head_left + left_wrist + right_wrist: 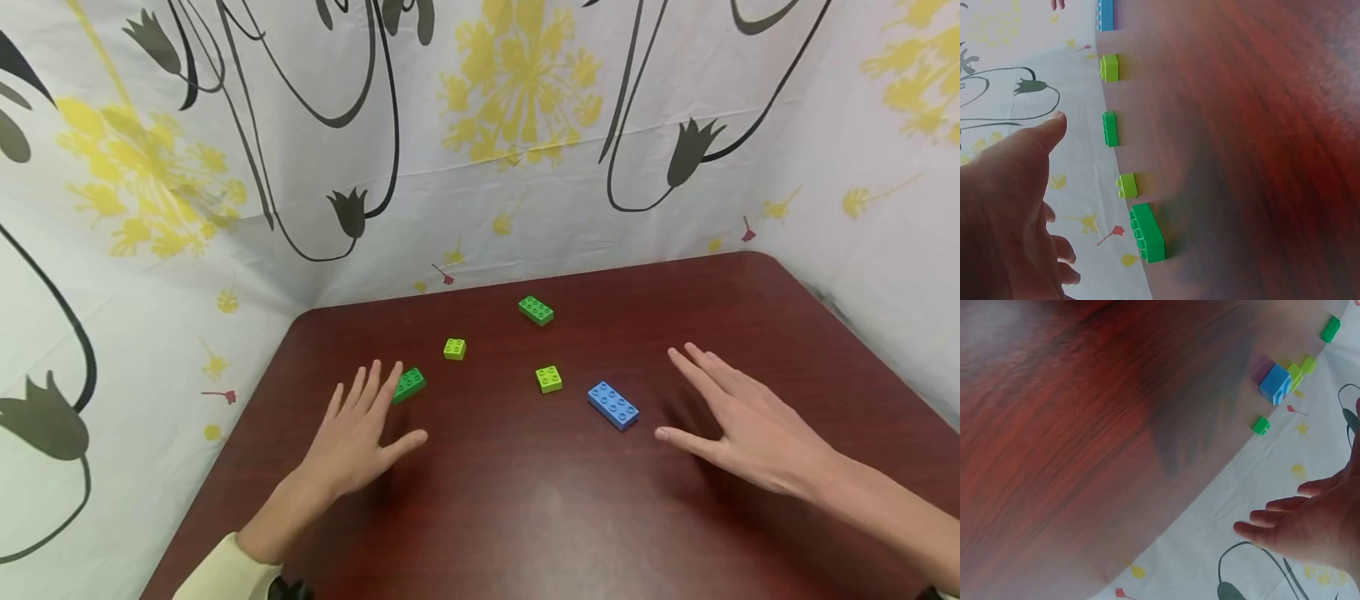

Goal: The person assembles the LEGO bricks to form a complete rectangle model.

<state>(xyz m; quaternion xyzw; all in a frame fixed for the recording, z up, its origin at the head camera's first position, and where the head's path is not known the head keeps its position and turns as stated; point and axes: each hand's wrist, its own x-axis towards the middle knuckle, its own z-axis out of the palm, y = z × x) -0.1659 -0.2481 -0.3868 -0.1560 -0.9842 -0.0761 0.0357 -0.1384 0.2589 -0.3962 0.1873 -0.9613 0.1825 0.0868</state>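
My left hand [352, 442] hovers above the table with fingers spread, holding nothing. Its fingertips partly cover a green toy brick [409, 384]. To the right of it, my right hand [750, 417] is also spread and holds nothing; the nearest piece to it is a blue toy brick [614, 405]. Between the hands lies a small lime brick [549, 379], and another lime brick [454, 349] sits farther left. Toward the back rests a second green brick [536, 310]. All the bricks lie apart, studs up, and the left wrist view shows the near green brick [1147, 232] in full.
The dark red-brown wooden table [510, 517] has rounded far corners. White cloth [420, 125] printed with grey and yellow flowers hangs along its back and both sides. A pale sleeve [228, 571] covers the left forearm.
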